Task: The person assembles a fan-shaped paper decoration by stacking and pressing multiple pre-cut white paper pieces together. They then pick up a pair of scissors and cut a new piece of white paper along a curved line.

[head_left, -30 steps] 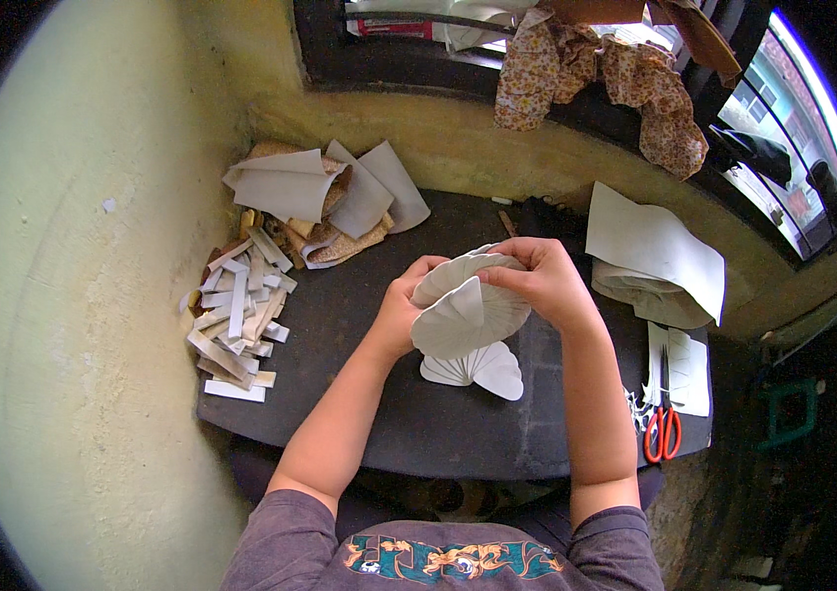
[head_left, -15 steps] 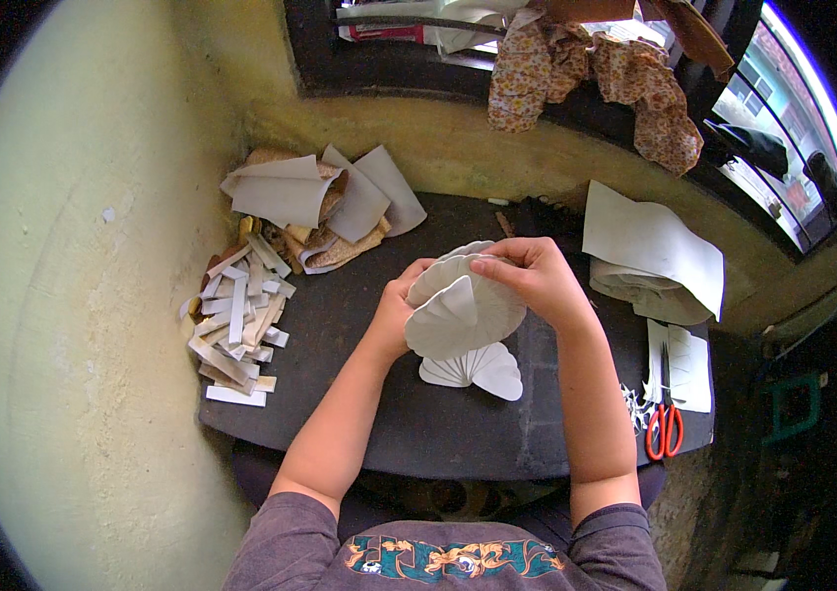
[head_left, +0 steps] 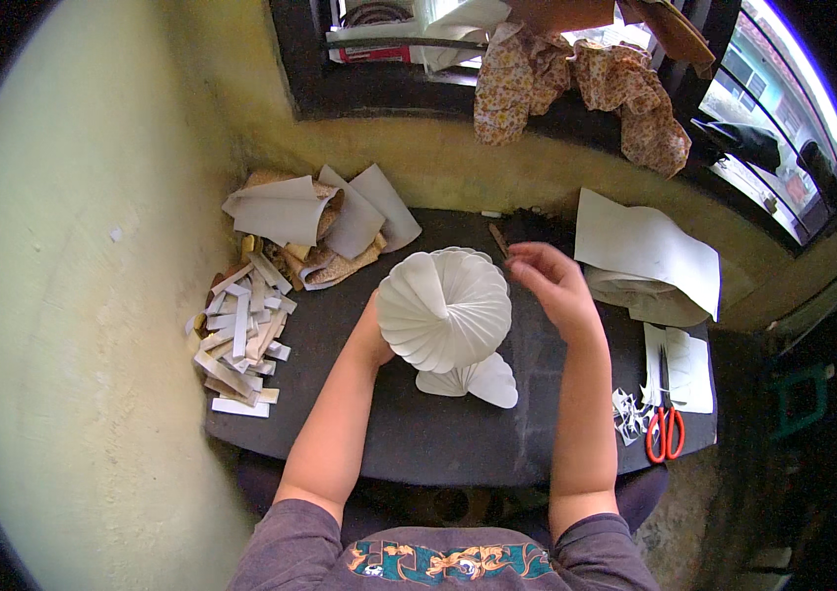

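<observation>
My left hand holds up a round white paper rosette of overlapping petal-shaped pieces that fan out from its centre. The rosette hides most of that hand's fingers. Right of it, my right hand is apart from the rosette, its fingers loosely bent and nothing visible in them. Its fingertips are beside the lower end of a thin brown stick on the table; whether they touch it I cannot tell. Below the rosette, a smaller fan of white petal pieces lies on the dark table.
White strips are heaped at the left, below folded white and tan sheets. A curled white sheet lies at the back right. Red-handled scissors rest on white paper beside thin scraps. Walls border the left and back.
My right hand has let go of the rosette and moved to the right, close to the brown stick. The rosette has turned more face-up in my left hand.
</observation>
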Demonstrator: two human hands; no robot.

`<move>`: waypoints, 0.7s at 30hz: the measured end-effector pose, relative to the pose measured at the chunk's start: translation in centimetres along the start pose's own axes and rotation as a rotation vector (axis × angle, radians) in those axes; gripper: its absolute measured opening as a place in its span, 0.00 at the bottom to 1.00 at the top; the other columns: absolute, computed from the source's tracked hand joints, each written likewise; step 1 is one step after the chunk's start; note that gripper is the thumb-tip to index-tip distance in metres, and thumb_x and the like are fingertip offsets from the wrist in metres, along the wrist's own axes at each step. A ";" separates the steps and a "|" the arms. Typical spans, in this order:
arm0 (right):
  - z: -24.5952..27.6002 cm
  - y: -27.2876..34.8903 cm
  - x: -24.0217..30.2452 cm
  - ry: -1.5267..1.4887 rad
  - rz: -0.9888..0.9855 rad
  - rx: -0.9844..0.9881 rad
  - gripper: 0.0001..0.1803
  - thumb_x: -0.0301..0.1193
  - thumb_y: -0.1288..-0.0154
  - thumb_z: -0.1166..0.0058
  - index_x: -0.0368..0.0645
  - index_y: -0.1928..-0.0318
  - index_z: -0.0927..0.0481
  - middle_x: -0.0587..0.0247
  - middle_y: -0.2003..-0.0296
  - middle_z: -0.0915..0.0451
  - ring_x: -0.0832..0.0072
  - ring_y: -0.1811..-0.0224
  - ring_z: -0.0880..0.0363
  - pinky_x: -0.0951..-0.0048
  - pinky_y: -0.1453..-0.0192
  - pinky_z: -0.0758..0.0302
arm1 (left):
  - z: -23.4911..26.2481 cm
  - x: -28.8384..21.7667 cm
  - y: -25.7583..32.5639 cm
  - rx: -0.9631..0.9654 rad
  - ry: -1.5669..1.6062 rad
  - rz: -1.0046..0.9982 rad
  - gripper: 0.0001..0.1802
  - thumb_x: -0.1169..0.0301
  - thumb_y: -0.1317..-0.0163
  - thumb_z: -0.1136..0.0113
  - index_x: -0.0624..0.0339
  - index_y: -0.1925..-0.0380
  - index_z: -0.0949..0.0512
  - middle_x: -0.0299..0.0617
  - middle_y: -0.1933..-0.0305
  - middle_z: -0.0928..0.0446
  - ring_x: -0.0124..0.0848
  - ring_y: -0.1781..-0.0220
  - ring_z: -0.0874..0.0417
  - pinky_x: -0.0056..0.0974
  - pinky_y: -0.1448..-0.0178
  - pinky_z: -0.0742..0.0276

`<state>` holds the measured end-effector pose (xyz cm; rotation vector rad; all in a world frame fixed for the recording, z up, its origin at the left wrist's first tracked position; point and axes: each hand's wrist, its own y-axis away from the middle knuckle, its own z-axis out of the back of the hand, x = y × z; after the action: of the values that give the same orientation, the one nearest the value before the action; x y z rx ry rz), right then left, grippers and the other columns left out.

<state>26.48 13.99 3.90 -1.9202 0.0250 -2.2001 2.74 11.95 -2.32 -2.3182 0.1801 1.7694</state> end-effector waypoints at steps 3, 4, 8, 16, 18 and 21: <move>-0.1 1.4 -1.1 -0.163 -0.100 0.239 0.18 0.30 0.40 0.46 0.35 0.51 0.26 0.63 0.60 0.22 0.80 0.59 0.25 0.77 0.53 0.29 | -0.2 -0.3 0.0 0.011 0.314 0.072 0.21 0.63 0.38 0.47 0.60 0.47 0.30 0.45 0.48 0.27 0.34 0.50 0.23 0.41 0.47 0.24; -0.3 1.6 -1.3 -0.218 -0.140 0.299 0.18 0.30 0.40 0.46 0.34 0.51 0.26 0.64 0.60 0.22 0.80 0.60 0.26 0.77 0.54 0.29 | 0.0 0.1 -0.1 0.011 0.422 0.117 0.22 0.62 0.38 0.47 0.60 0.46 0.31 0.45 0.47 0.28 0.35 0.49 0.23 0.42 0.46 0.24; -1.1 1.7 -2.4 -0.223 -0.250 0.367 0.14 0.29 0.41 0.45 0.36 0.55 0.23 0.67 0.61 0.21 0.81 0.60 0.24 0.77 0.55 0.28 | -0.3 0.1 0.4 0.048 0.455 0.170 0.24 0.61 0.38 0.47 0.59 0.45 0.33 0.44 0.47 0.28 0.35 0.47 0.24 0.43 0.45 0.25; -1.1 1.2 -1.4 -0.253 -0.067 0.186 0.14 0.28 0.39 0.47 0.34 0.54 0.24 0.67 0.63 0.20 0.83 0.64 0.25 0.79 0.60 0.28 | 1.3 1.0 0.0 0.037 0.538 0.027 0.25 0.59 0.40 0.45 0.57 0.44 0.33 0.42 0.46 0.29 0.35 0.45 0.26 0.44 0.41 0.30; -0.9 0.9 -1.2 -0.189 0.030 0.089 0.14 0.27 0.39 0.47 0.34 0.53 0.24 0.66 0.62 0.20 0.82 0.64 0.25 0.78 0.59 0.28 | 1.3 0.7 -0.2 -0.040 0.515 0.058 0.26 0.57 0.40 0.45 0.57 0.45 0.33 0.42 0.45 0.29 0.36 0.45 0.27 0.44 0.41 0.31; -0.6 0.4 -0.6 0.044 0.130 -0.055 0.13 0.25 0.38 0.50 0.36 0.53 0.24 0.61 0.63 0.19 0.82 0.62 0.25 0.77 0.57 0.29 | 1.4 0.6 -0.5 -0.212 0.425 0.153 0.24 0.58 0.38 0.48 0.59 0.45 0.34 0.44 0.44 0.30 0.36 0.45 0.28 0.40 0.44 0.31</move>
<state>26.04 13.66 3.14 -1.8417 0.2127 -2.1772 1.70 12.85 -3.24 -2.8848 0.2541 1.3886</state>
